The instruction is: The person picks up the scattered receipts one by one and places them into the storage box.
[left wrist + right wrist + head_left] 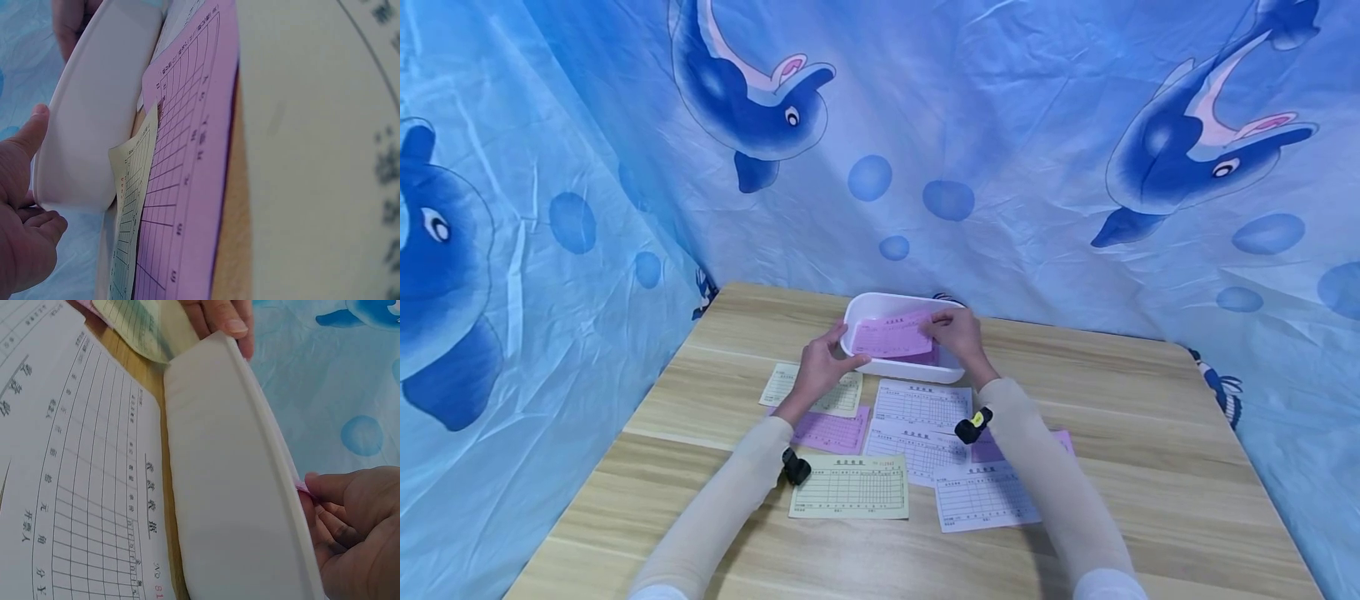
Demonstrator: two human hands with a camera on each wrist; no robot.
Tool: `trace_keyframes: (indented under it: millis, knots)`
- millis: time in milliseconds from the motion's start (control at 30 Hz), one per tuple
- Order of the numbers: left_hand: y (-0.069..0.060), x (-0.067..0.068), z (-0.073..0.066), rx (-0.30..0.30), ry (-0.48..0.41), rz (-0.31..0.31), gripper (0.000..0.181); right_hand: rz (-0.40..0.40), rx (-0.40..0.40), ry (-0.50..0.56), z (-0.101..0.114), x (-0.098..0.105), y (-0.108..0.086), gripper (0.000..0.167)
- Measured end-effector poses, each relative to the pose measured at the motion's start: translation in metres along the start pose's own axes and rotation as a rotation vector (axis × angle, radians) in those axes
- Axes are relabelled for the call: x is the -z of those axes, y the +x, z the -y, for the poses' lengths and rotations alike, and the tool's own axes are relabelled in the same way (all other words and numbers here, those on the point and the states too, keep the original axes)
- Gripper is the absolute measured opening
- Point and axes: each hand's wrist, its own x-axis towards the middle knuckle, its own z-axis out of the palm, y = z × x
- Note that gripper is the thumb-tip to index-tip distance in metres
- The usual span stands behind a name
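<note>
At the back of the table stands a white plastic bin (910,371) with pink slips inside. My left hand (822,363) holds its left end, thumb over the near rim and fingers around the outer side. Over the bin's right part, my right hand (958,336) pinches the right edge of a pink receipt slip (891,337) between thumb and fingers. That slip lies tilted within the bin, above another pink slip (925,358). In the right wrist view only a small pink corner (304,487) shows at the fingertips, the rest being behind the bin's wall.
Printed slips lie in front of the bin: a yellow slip (850,487), another yellow slip (782,382) under my left wrist, a pink slip (835,431), and several white slips (922,406). My right forearm partly covers one more pink slip (987,451). A blue dolphin curtain (1000,250) hangs behind the table.
</note>
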Motion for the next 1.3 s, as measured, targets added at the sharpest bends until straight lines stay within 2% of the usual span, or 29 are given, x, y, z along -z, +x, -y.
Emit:
trace_keyframes:
  millis: [100, 333, 567, 700, 800, 967, 1100, 1300]
  knots:
    - [0.000, 0.000, 0.000, 0.001, -0.001, 0.002, 0.087, -0.006, 0.002, -0.015, -0.002, -0.001, 0.001, 0.021]
    - [0.001, 0.000, 0.001, -0.001, 0.003, -0.003, 0.086, -0.015, 0.000, 0.047, -0.006, 0.004, 0.003, 0.023]
    - [0.001, -0.001, -0.001, -0.005, 0.003, 0.007, 0.086, 0.023, 0.042, 0.175, 0.000, 0.026, 0.002, 0.029]
    - [0.000, 0.000, -0.001, -0.013, 0.003, 0.006, 0.087, 0.049, 0.081, 0.197, 0.010, 0.044, -0.005, 0.032]
    - [-0.001, 0.001, -0.001, -0.014, 0.000, 0.003, 0.088, 0.066, 0.114, 0.165, 0.018, 0.059, -0.015, 0.036]
    - [-0.001, 0.001, 0.001, -0.014, 0.010, 0.004, 0.088, 0.054, 0.213, 0.090, 0.024, 0.082, -0.035, 0.040]
    - [0.000, 0.000, 0.002, -0.021, 0.010, 0.010, 0.088, 0.006, 0.257, 0.032, 0.021, 0.100, -0.052, 0.039]
    - [-0.001, 0.000, 0.002, -0.039, -0.006, 0.008, 0.087, -0.054, 0.259, -0.026, 0.005, 0.124, -0.078, 0.036]
